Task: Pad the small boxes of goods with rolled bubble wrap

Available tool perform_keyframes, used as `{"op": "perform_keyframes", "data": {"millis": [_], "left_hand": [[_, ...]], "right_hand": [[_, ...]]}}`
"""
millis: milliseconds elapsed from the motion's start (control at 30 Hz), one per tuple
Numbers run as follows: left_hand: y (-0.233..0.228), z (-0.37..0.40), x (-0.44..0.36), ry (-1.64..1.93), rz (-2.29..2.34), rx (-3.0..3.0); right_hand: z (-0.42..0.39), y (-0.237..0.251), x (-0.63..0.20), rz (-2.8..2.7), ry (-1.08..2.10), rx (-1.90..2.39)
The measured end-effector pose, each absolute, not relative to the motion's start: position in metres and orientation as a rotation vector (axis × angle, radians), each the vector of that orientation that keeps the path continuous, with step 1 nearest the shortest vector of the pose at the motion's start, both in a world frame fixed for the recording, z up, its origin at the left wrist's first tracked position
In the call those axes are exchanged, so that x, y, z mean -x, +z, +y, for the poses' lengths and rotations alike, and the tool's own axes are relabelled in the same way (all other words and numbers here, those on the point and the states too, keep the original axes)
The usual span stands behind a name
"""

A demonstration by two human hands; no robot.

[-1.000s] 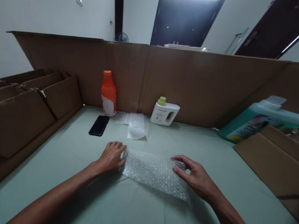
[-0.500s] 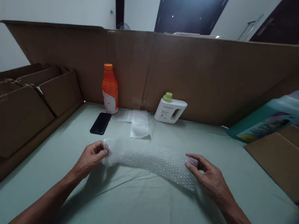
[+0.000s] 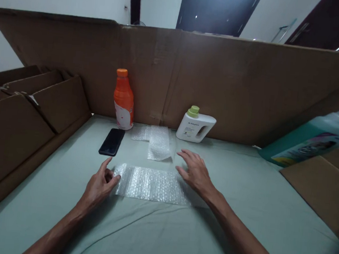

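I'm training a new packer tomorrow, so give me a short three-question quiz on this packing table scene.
1. True or false: the clear bubble wrap sheet lies flat on the green cloth-covered table.
2. Which stands nearest the black smartphone? A. orange plastic bottle B. white jug with green cap C. teal detergent container
3. Fill in: the left hand touches the sheet's ____ end.

Key: 1. True. 2. A. 3. Left; the right hand rests open at the sheet's far right edge.
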State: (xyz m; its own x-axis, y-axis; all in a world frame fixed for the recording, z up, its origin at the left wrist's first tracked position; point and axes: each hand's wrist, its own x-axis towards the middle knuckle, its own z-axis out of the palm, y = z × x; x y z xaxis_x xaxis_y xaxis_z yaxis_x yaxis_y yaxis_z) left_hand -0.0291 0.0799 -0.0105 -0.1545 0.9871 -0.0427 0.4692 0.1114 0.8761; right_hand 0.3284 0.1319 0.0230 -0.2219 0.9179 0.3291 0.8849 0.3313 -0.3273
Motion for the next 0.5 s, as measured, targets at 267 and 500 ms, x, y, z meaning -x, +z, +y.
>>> {"op": "perform_keyframes", "data": {"millis": [267, 500], "left_hand": [[-0.015, 0.076, 0.028, 0.973, 1.779, -1.484], [-0.017, 0.076, 0.035, 1.034, 1.697, -1.440]], "right_hand": [[0.193, 0.026, -0.266, -2.126, 0.188, 1.469], [0.101, 0.048, -0.304, -2.188, 0.452, 1.243]]}}
